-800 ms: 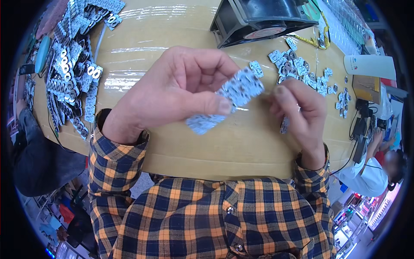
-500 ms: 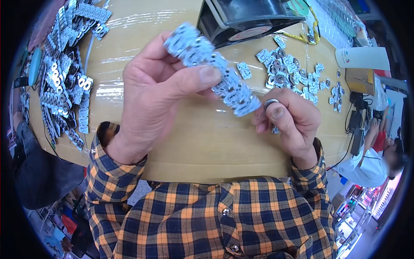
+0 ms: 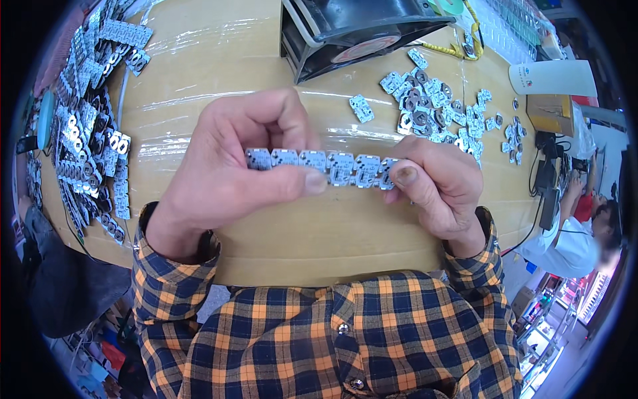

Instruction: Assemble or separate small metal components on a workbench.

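A strip of small white circuit boards [image 3: 340,169], joined in a row, is stretched level between my two hands above the table. My left hand [image 3: 219,174] grips its left half, thumb along the near face and fingers curled behind. At the strip's right end, my right hand [image 3: 444,189] pinches the last board between thumb and bent forefinger. Whether anything else is inside the right fingers is hidden. Beyond that hand lies a scattered heap of single small boards [image 3: 435,93], some with dark round parts. One loose board [image 3: 361,108] lies apart from them.
Stacked board strips [image 3: 93,143] cover the left of the table [image 3: 319,246]. At the back stands a black fan [image 3: 365,33], near a yellow cord [image 3: 442,50]. On the right are a white cup [image 3: 555,78] and a cardboard box [image 3: 550,114]. Other people sit at both sides.
The strip has swung from a slant to level and come lower, closer to me. My right hand has closed on its right end; the round metallic edge seen in those fingers is now hidden.
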